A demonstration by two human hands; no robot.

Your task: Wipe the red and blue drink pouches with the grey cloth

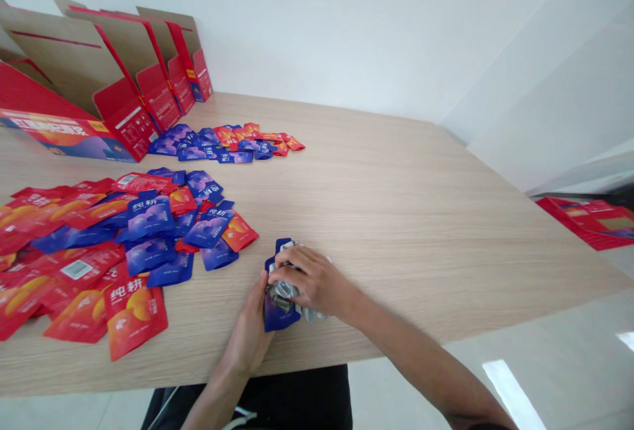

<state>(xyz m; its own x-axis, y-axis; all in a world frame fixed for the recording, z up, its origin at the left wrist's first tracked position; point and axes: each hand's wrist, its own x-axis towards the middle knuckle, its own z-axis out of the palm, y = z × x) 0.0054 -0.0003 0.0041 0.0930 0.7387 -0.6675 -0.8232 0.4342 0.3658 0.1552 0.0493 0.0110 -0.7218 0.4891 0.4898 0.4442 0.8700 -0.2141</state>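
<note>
Near the front edge of the table, my left hand point(251, 329) is closed on the left side of a blue pouch point(277, 316), with its fingers partly hidden. Over that pouch curls my right hand point(317, 281), its fingers gripping a bunch of small silvery packets point(284, 289). More silvery pieces show beneath the right palm, and how many there are I cannot tell. To the left of both hands lies a heap of blue pouches point(150, 216) and red-orange pouches point(136, 314) with printed fruit.
Several open red cardboard boxes point(123, 127) stand at the back left by the wall. In front of them a row of smaller blue and red packets point(236, 158) lies on the wooden table point(396, 205). Beyond the table's right edge is another red box point(587, 218).
</note>
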